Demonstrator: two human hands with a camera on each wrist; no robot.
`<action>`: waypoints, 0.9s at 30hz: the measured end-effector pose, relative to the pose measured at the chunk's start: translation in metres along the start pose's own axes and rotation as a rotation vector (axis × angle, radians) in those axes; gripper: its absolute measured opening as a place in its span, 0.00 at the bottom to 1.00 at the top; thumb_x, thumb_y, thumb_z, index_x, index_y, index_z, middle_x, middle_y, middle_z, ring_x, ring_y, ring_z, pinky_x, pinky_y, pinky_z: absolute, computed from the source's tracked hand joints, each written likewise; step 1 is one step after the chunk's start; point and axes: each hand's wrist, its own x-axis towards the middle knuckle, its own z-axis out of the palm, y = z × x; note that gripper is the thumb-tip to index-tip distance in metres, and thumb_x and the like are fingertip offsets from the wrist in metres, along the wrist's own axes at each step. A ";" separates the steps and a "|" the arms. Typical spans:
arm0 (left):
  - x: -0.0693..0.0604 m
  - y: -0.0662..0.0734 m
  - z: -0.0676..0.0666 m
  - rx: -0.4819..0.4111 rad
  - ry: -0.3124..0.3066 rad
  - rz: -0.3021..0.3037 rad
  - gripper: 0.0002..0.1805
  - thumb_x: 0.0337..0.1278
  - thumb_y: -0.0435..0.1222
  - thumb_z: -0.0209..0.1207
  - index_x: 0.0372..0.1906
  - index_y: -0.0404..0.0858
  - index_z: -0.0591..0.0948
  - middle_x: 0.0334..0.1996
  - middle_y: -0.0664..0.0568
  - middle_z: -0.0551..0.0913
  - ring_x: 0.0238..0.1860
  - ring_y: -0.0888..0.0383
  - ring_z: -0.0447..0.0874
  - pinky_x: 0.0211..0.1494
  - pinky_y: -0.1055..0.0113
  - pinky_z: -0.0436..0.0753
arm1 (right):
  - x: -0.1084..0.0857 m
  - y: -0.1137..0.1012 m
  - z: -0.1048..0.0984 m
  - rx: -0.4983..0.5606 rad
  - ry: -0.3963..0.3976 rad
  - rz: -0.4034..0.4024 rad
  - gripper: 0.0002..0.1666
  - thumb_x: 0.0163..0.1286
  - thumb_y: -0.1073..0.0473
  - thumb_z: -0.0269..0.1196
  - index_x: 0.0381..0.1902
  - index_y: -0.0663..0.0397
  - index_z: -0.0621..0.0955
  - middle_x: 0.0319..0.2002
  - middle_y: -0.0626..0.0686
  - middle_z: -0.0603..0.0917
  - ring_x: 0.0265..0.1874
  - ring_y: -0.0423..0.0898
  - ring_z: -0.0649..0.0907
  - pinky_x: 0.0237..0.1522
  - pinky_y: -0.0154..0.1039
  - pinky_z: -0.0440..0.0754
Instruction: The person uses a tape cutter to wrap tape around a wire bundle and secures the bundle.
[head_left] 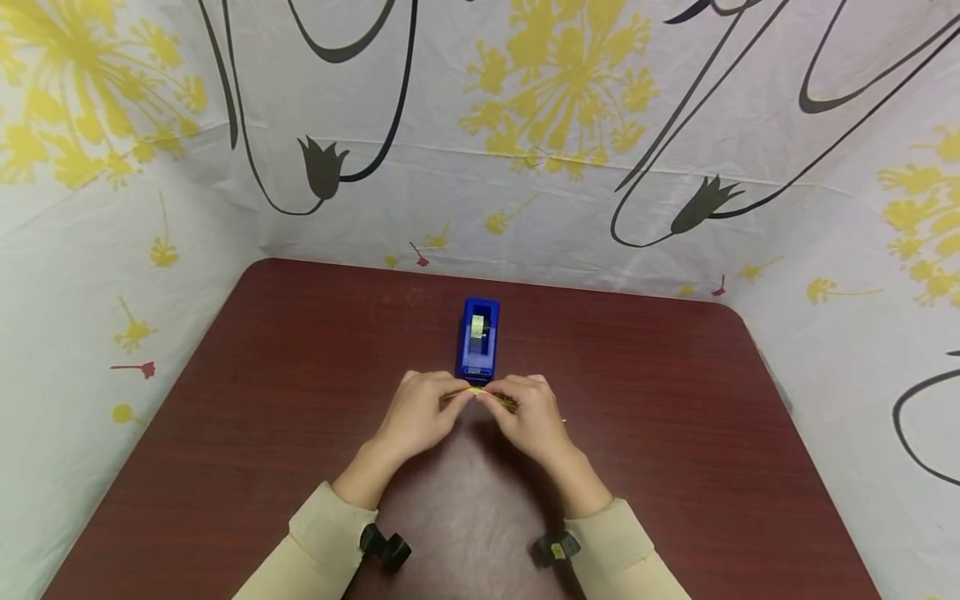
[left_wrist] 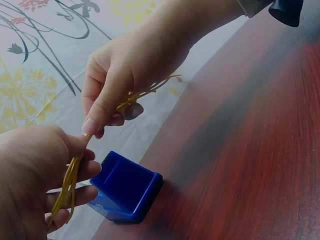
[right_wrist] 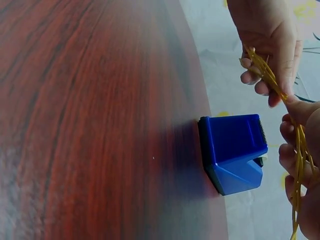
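Both hands meet near the middle of the table, their thumbs and fingertips almost touching. Between them runs a bundle of thin yellow strands [left_wrist: 73, 172], which look like cord. My left hand [head_left: 417, 410] pinches the bundle, with loops lying along its curled fingers in the left wrist view. My right hand [head_left: 531, 417] pinches it just beside that spot, and loose strands [right_wrist: 298, 175] trail past its fingers in the right wrist view. Just beyond the fingertips stands a blue tape dispenser [head_left: 478, 365] with a serrated edge, apart from the bundle. The palms hide part of the strands.
The dark red wooden table [head_left: 315, 358] has rounded far corners. White cloth [head_left: 420, 200] with yellow and grey flower prints hangs behind and beside it. Small black devices [head_left: 386, 548] sit at both wrists, by the beige sleeves [head_left: 318, 550].
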 end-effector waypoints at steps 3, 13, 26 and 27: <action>0.001 0.000 0.000 -0.011 0.001 0.009 0.08 0.66 0.40 0.66 0.42 0.42 0.91 0.31 0.58 0.86 0.27 0.63 0.77 0.44 0.59 0.73 | 0.001 0.000 -0.001 0.037 -0.017 0.007 0.06 0.61 0.59 0.75 0.30 0.55 0.89 0.25 0.45 0.85 0.21 0.37 0.79 0.30 0.37 0.76; 0.003 -0.001 -0.002 -0.036 0.021 0.070 0.04 0.63 0.38 0.68 0.39 0.44 0.91 0.31 0.60 0.87 0.28 0.64 0.79 0.44 0.60 0.76 | 0.001 0.001 -0.004 0.088 -0.043 0.004 0.06 0.64 0.59 0.73 0.32 0.56 0.89 0.25 0.45 0.84 0.22 0.36 0.78 0.25 0.30 0.75; 0.003 0.000 -0.005 -0.059 0.032 0.084 0.03 0.63 0.39 0.68 0.36 0.46 0.91 0.30 0.61 0.86 0.27 0.67 0.77 0.44 0.61 0.75 | 0.002 0.000 -0.004 0.113 -0.042 -0.011 0.04 0.65 0.60 0.72 0.32 0.56 0.88 0.26 0.45 0.85 0.23 0.37 0.80 0.26 0.31 0.76; 0.003 0.000 -0.005 -0.060 0.031 0.086 0.03 0.64 0.39 0.68 0.36 0.46 0.91 0.30 0.62 0.86 0.27 0.67 0.77 0.44 0.61 0.74 | 0.002 0.000 -0.004 0.123 -0.045 -0.002 0.05 0.66 0.60 0.71 0.32 0.56 0.89 0.26 0.45 0.85 0.23 0.37 0.80 0.27 0.31 0.77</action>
